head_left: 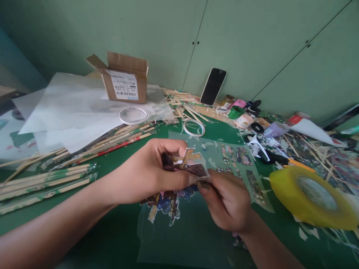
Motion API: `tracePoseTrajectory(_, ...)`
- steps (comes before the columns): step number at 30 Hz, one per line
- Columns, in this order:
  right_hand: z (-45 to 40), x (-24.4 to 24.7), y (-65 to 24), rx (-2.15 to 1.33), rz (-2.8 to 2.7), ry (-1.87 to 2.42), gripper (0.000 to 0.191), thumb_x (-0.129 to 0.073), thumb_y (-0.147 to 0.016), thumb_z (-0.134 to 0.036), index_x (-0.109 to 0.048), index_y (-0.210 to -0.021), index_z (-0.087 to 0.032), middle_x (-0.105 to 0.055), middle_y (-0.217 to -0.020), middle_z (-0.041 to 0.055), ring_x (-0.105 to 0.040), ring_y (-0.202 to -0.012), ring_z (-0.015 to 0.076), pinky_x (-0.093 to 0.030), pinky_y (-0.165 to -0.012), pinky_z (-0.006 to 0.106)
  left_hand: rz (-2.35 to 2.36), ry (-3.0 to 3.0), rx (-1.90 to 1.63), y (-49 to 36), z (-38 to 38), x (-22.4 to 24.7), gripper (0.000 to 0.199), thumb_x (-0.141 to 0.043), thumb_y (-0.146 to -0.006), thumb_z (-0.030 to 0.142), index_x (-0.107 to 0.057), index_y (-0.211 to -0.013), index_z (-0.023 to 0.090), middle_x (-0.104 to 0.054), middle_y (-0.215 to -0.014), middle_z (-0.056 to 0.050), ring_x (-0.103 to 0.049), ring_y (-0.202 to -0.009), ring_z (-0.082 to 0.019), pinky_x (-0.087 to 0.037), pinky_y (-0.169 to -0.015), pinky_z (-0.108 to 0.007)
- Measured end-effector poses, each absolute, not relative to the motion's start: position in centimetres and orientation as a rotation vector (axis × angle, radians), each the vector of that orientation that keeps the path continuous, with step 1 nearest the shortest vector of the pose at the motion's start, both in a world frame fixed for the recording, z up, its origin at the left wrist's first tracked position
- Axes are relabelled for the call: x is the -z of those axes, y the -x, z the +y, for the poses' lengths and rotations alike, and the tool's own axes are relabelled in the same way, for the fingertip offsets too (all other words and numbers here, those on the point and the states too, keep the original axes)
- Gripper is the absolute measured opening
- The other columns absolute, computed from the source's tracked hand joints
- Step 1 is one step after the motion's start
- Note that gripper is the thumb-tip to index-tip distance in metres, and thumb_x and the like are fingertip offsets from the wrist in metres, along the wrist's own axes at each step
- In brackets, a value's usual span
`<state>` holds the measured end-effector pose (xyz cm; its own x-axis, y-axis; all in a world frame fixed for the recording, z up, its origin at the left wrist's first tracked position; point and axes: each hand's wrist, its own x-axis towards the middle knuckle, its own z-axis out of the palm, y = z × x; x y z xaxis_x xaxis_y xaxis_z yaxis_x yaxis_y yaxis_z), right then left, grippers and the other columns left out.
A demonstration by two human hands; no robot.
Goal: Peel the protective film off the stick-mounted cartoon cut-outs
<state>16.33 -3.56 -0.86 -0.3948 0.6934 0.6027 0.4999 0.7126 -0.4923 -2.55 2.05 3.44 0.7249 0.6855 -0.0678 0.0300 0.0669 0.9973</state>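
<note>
My left hand [157,170] is closed around a printed paper cutout [165,203] with a white edge, brown, blue and pink parts and tan strips. Part of it sticks up above the thumb and part hangs below the palm. My right hand [230,198] pinches the cutout's right edge between thumb and forefinger, close to the left thumb tip. Its middle is hidden by my fingers. Under both hands lies a clear plastic sheet [174,239] on the green tabletop. Just beyond the right hand, a sheet of printed stickers [254,186] lies flat.
A big yellow tape roll [286,194] stands at the right, near scraps and scissors-like orange handles [301,164]. Wrapped wooden sticks [47,186] lie left. Behind are an open cardboard box [125,82], thin tape rolls [193,128], a leaning phone [213,86] and white sheets [67,108].
</note>
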Motion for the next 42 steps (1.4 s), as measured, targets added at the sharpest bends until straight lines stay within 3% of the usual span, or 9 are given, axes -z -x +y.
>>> tracePoseTrajectory(18, -3.7, 1.0, -16.0, -0.291, -2.036, 0.938, 0.017, -0.043, -0.088, -0.012, -0.041, -0.074, -0.022, -0.037, -0.057, -0.0056, -0.034, -0.046, 0.0087, -0.025, -0.044, 0.023, 0.685, -1.396, -0.567, 2.3, 1.8, -3.7, 0.02, -0.071, -0.068, 0.012, -0.052, -0.064, 0.017, -0.044, -0.051, 0.007, -0.036, -0.044, -0.005, -0.026, -0.04, -0.018)
tracePoseTrajectory(23, -3.6, 0.9, -16.1, -0.23, -2.047, 0.991, 0.015, -0.044, -0.087, -0.01, -0.044, -0.077, -0.021, -0.039, -0.058, -0.0055, -0.035, -0.047, 0.0088, -0.026, -0.044, 0.023, 0.694, -1.46, -0.615, 2.3, 1.2, -3.7, 0.016, -0.061, -0.079, 0.017, -0.05, -0.068, 0.017, -0.042, -0.056, 0.006, -0.036, -0.049, -0.005, -0.028, -0.044, -0.018)
tracePoseTrajectory(33, -3.5, 0.5, -16.1, -0.422, -1.981, 0.99, 0.015, -0.046, -0.091, -0.014, -0.046, -0.077, -0.02, -0.038, -0.056, -0.0071, -0.038, -0.046, 0.0057, -0.028, -0.043, 0.02, 0.699, -1.498, -0.801, 2.2, 1.8, -3.0, 0.013, -0.067, -0.077, 0.016, -0.056, -0.071, 0.016, -0.052, -0.065, 0.004, -0.044, -0.059, -0.007, -0.035, -0.053, -0.019)
tracePoseTrajectory(37, -3.2, 0.5, -16.4, -0.395, -1.962, 1.027, 0.018, -0.046, -0.09, -0.014, -0.044, -0.073, -0.02, -0.033, -0.054, -0.0082, -0.034, -0.044, 0.0045, -0.026, -0.043, 0.019, 0.749, -1.436, -0.757, 2.2, 2.1, -3.0, 0.02, -0.073, -0.072, 0.017, -0.058, -0.085, 0.018, -0.058, -0.068, 0.003, -0.046, -0.053, -0.006, -0.037, -0.046, -0.017)
tracePoseTrajectory(40, -3.0, 0.6, -16.4, -0.327, -1.936, 1.054, 0.019, -0.046, -0.09, -0.015, -0.044, -0.072, -0.019, -0.033, -0.053, -0.008, -0.033, -0.043, 0.0047, -0.026, -0.042, 0.02, 0.797, -1.358, -0.717, 2.2, 2.4, -2.8, 0.037, -0.075, -0.071, 0.02, -0.055, -0.102, 0.021, -0.057, -0.06, 0.006, -0.044, -0.043, -0.006, -0.034, -0.038, -0.014)
tracePoseTrajectory(42, -2.9, 0.7, -16.3, -0.268, -1.938, 1.065, 0.019, -0.046, -0.089, -0.014, -0.044, -0.071, -0.019, -0.033, -0.053, -0.0078, -0.032, -0.043, 0.0049, -0.025, -0.042, 0.02, 0.809, -1.314, -0.7, 2.1, 2.5, -2.7, 0.037, -0.074, -0.074, 0.021, -0.055, -0.105, 0.022, -0.055, -0.056, 0.007, -0.044, -0.041, -0.005, -0.035, -0.037, -0.013)
